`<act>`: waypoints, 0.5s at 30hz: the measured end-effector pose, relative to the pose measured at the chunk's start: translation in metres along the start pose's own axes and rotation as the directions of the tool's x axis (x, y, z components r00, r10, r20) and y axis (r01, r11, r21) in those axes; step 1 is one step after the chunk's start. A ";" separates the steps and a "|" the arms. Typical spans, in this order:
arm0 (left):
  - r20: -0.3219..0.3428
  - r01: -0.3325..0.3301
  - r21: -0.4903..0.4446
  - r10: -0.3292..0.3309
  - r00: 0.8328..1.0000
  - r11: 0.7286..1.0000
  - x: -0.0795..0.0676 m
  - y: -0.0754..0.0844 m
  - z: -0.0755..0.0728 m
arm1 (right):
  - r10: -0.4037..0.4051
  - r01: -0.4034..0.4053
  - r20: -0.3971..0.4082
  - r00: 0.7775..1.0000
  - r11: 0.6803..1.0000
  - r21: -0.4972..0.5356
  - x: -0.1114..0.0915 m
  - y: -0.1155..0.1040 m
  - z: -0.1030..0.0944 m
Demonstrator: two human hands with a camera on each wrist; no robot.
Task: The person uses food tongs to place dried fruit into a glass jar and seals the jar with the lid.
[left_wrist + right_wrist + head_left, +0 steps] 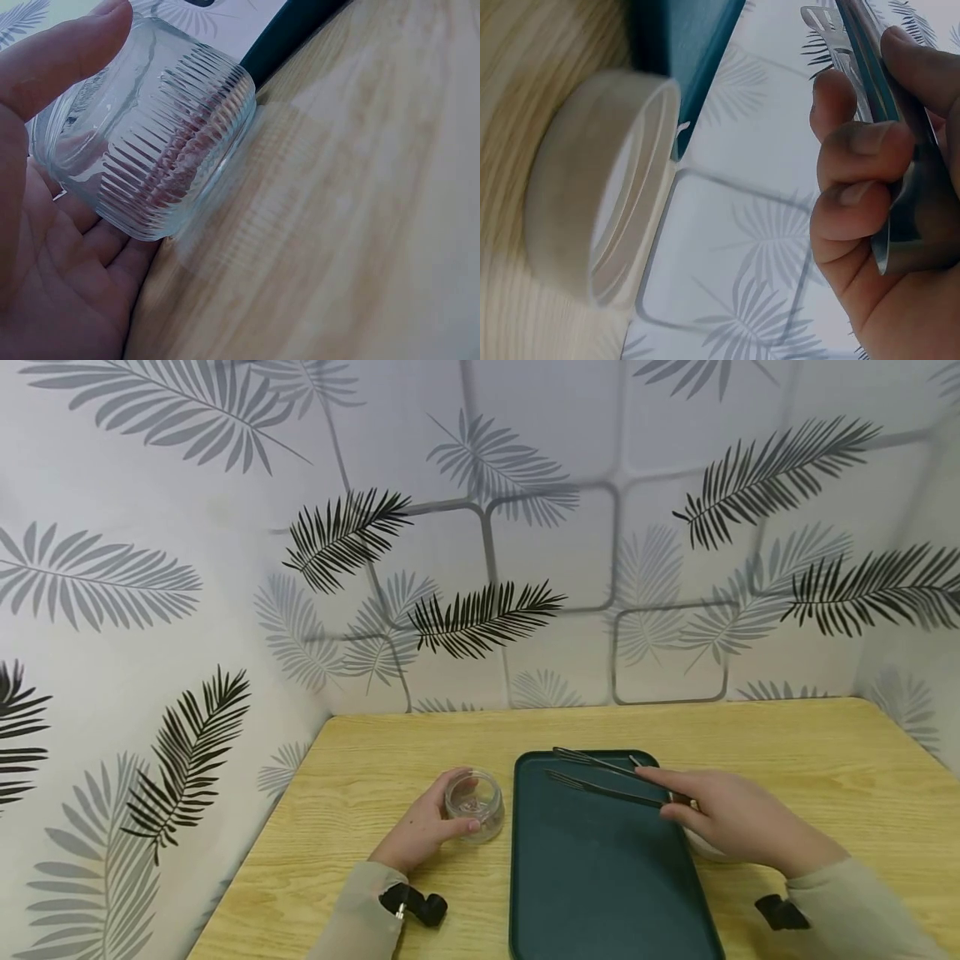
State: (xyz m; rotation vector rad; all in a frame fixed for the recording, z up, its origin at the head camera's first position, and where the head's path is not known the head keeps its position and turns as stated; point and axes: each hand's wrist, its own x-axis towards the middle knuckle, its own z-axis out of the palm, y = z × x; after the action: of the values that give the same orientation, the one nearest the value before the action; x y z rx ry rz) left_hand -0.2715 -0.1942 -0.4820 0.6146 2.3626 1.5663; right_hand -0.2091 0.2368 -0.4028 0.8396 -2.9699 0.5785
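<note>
My left hand point(426, 828) grips a small clear glass jar point(489, 810), thumb on the near side and fingers round the far side. In the left wrist view the jar point(172, 142) has ribbed walls, with pinkish tones showing through near its base, which sits close against the table. My right hand point(738, 818) holds a pair of metal tongs point(617, 794) over the far part of a dark green tray point(600, 877). The tongs' arms are spread, pointing left, with nothing between their tips. Curled fingers wrap the handle point(922, 210) in the right wrist view.
Beside the tray's right edge, partly under my right hand, stands a round cream-coloured bowl point(570, 195) with a stepped rim. A small pale piece point(636, 761) shows at the tray's far edge. The wood-grain table point(420, 743) meets a leaf-patterned wall point(525, 677) behind.
</note>
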 end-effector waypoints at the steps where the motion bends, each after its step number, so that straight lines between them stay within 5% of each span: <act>1: 0.001 0.002 0.000 -0.002 1.000 1.000 0.000 0.000 0.000 | 0.005 -0.005 -0.003 1.000 1.000 -0.004 -0.002 0.002 0.000; 15: 0.000 0.013 -0.003 -0.013 1.000 1.000 0.000 -0.001 0.000 | 0.128 -0.128 -0.012 0.992 0.992 0.009 -0.025 0.026 -0.008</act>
State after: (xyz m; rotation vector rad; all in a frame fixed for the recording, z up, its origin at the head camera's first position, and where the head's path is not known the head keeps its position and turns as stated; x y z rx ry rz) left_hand -0.2719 -0.1948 -0.4824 0.5979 2.3595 1.5643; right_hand -0.2019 0.2729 -0.4069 0.6471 -3.0289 0.5970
